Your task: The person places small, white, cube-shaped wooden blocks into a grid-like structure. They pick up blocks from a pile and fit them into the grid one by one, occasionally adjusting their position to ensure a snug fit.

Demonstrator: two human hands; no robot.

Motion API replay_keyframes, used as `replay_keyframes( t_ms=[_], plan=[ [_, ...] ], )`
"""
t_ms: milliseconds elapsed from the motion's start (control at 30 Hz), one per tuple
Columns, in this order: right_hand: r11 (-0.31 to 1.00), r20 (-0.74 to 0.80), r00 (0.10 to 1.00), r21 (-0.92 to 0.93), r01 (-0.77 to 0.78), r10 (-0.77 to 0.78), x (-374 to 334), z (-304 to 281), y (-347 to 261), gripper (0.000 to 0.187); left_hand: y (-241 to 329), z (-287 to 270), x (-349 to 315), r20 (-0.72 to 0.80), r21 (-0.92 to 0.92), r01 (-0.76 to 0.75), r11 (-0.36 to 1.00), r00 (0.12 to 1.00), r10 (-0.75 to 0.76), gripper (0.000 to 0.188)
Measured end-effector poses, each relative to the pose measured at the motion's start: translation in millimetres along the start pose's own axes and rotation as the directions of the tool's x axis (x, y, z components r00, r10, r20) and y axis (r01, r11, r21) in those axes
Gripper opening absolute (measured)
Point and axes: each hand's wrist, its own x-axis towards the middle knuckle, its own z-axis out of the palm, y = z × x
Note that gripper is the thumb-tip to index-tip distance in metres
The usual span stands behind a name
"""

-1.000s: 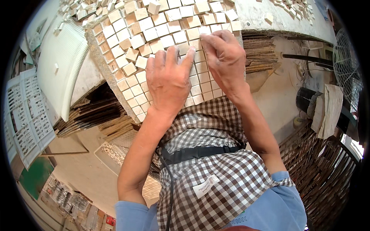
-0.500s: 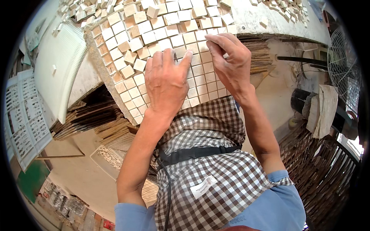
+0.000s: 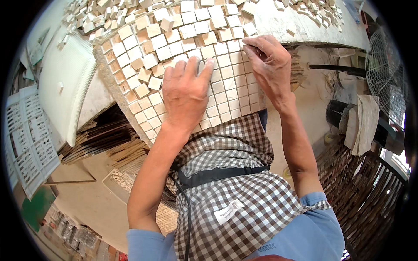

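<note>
A grid of small cream stone tiles lies in a shallow stone-edged frame before me, the nearer rows set closely and flat. Farther back, some tiles sit tilted or stacked over the grid. My left hand rests on the middle of the grid, fingers bent and thumb apart from the forefinger. Whether a tile is between them I cannot tell. At the grid's right edge my right hand is closed, thumb and forefinger pinched together. Anything inside that pinch is hidden.
Heaps of loose tiles lie beyond the grid and at the far right. White mesh sheets are stacked at left, above a perforated white crate. A wire-caged fan stands at right. Thin boards are stacked under the table.
My right hand has moved to the right across the tiles to the grid's edge. My left hand has shifted slightly right over the tiles. The whole view has shifted a little.
</note>
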Motion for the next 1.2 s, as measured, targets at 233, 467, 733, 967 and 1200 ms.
replay_keyframes(
  t_ms=[233,467,733,967,1200],
  plan=[
    [0.991,0.010,0.996,0.103,0.088,-0.090,11,18,-25,0.018,1,-18,-4,0.016,-0.199,0.135,0.971,0.991,-0.134,0.039],
    [0.978,0.059,0.983,0.124,0.165,-0.173,4,37,-47,0.015,-60,-59,-40,-0.192,-0.065,0.349,0.935,0.915,-0.355,0.029],
    [0.967,0.134,0.958,0.031,0.251,-0.253,-7,77,-78,0.021,-53,-49,-46,-0.075,-0.061,0.416,0.907,0.905,-0.420,0.023],
    [0.952,0.152,0.941,0.020,0.304,-0.304,-2,88,-68,0.021,-52,-49,-45,-0.088,-0.005,0.353,0.936,0.932,-0.352,0.027],
    [0.956,0.160,0.943,0.033,0.290,-0.292,-20,72,-75,0.015,-47,-46,-44,-0.114,0.005,0.342,0.940,0.934,-0.339,0.025]
  ],
)
